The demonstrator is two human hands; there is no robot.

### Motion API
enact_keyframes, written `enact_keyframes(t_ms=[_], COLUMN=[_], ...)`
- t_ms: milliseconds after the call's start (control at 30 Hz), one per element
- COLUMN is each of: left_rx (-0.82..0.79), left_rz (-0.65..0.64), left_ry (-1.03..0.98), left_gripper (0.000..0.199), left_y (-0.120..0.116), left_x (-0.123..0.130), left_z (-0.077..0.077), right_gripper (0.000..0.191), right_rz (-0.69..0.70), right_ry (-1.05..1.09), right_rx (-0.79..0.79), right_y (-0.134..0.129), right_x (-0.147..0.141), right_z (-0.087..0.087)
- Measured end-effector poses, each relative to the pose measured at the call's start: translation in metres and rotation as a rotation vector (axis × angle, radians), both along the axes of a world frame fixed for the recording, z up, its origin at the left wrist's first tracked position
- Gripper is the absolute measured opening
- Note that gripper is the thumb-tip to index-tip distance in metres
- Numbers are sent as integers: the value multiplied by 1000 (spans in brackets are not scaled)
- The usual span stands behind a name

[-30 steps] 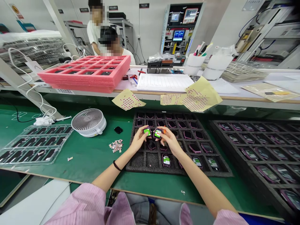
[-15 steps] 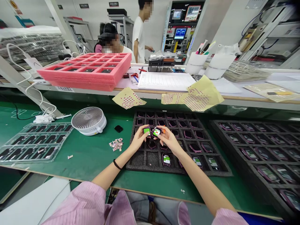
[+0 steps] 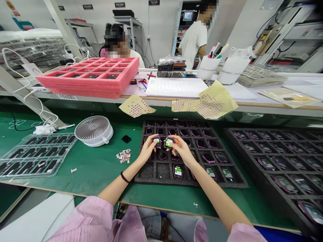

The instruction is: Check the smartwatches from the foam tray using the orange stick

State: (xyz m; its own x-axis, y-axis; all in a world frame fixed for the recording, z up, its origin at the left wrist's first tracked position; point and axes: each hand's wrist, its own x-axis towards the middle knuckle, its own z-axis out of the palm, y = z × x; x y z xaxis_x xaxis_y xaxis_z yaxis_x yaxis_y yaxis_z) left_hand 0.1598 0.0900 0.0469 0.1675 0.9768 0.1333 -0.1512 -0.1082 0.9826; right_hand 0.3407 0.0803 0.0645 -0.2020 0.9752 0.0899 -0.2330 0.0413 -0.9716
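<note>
My left hand (image 3: 148,148) is closed on a smartwatch (image 3: 156,141) whose screen is lit, its thumb near the face. A second lit smartwatch (image 3: 168,142) is gripped in my right hand (image 3: 182,150), with the thumb over the screen's edge. Something small and orange shows by the right fingers. Both watches are side by side above a dark foam tray (image 3: 161,171) that has several purple-rimmed watches in its pockets. One watch (image 3: 178,171) in the front row glows green and white. My forearms hide some of the pockets.
A second foam tray of watches (image 3: 254,158) lies right. To the left are a white fan (image 3: 94,131), a black watch piece (image 3: 126,138), small paper labels (image 3: 123,156) and a clear tray (image 3: 57,168). Pink foam trays (image 3: 88,84) and yellow sticker sheets (image 3: 214,101) are on the shelf.
Both hands keep their watches; the left watch's screen now shows white along with green. A person in a white shirt behind the shelf has walked to the right. My view has shifted slightly.
</note>
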Motion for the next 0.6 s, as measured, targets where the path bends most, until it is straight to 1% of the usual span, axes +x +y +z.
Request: enact_keyframes(t_ms=[133, 233, 467, 600], left_rx=[-14, -9, -3, -6], left_rz=[5, 21, 45, 39], left_ry=[-2, 11, 39, 46], left_gripper=[44, 43, 40, 40], left_y=[0, 1, 0, -1], left_x=[0, 0, -1, -1], left_z=[-1, -2, -3, -2], right_gripper=[45, 48, 38, 36], right_rz=[50, 62, 24, -17], right_ry=[22, 9, 15, 0], right_rx=[12, 16, 6, 1], right_y=[0, -1, 0, 0], right_x=[-1, -2, 0, 0], right_z=[-1, -2, -2, -2])
